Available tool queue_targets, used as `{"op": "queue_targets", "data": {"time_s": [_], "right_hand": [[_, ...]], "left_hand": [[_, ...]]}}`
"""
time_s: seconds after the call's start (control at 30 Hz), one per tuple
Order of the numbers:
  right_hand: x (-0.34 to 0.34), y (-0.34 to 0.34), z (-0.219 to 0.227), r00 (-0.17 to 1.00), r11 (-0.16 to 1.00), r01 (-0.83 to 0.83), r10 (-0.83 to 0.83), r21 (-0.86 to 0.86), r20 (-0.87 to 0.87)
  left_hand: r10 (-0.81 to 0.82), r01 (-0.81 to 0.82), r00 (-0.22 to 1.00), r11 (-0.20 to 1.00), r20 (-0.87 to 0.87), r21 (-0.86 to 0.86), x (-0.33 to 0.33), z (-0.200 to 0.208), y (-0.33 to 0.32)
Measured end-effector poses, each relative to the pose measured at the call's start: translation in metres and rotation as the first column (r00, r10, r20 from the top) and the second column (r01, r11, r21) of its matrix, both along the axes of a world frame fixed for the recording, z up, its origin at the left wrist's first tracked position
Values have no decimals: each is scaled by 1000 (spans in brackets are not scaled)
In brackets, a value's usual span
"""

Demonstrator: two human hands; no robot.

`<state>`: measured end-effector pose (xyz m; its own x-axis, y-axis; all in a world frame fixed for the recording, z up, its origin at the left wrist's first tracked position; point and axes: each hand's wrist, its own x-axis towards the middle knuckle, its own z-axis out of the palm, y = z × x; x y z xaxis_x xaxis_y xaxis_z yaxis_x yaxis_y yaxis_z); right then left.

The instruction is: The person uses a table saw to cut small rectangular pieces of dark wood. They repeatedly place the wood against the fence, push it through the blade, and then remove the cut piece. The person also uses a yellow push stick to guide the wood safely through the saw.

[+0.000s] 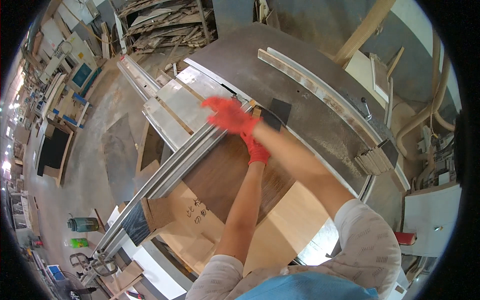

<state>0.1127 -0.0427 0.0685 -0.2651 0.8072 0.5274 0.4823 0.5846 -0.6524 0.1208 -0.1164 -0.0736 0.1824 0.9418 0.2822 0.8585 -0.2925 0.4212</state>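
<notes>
Red gloves cover both my hands. My right hand (226, 115) reaches left across the aluminium fence (172, 167), its fingers stretched out, somewhat blurred, with nothing visible in them. Beneath my right wrist, my left hand (257, 151) is over the far end of a brown wood-grain board (225, 172); its fingertips are hidden. The board lies against the fence, with light brown cardboard (287, 215) along its near right side. Another piece of cardboard (192, 215) with handwriting lies at its near left. A small dark square piece (280, 110) rests on the saw table right of my hands.
The dark saw table (320, 120) carries a long curved-looking rail (320, 90) and a stack of small wood pieces (374, 160). Beyond the fence is a metal sliding table (187, 107). Wood scraps fill a rack (167, 25). A dark green bottle (83, 224) stands at lower left.
</notes>
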Motion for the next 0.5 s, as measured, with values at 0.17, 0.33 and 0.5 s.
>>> {"op": "queue_targets", "data": {"time_s": [0.17, 0.33, 0.5], "right_hand": [[204, 23, 30, 596, 873, 430, -465, 229, 654], [272, 20, -67, 75, 977, 201, -93, 77, 993], [279, 1, -100, 203, 967, 256, -37, -17, 979]], "left_hand": [[-87, 81, 985, 996, 147, 42, 15, 39, -20], [-98, 85, 978, 993, 184, 81, 11, 44, -17], [-106, 89, 976, 991, 188, 98, 14, 48, -19]]}}
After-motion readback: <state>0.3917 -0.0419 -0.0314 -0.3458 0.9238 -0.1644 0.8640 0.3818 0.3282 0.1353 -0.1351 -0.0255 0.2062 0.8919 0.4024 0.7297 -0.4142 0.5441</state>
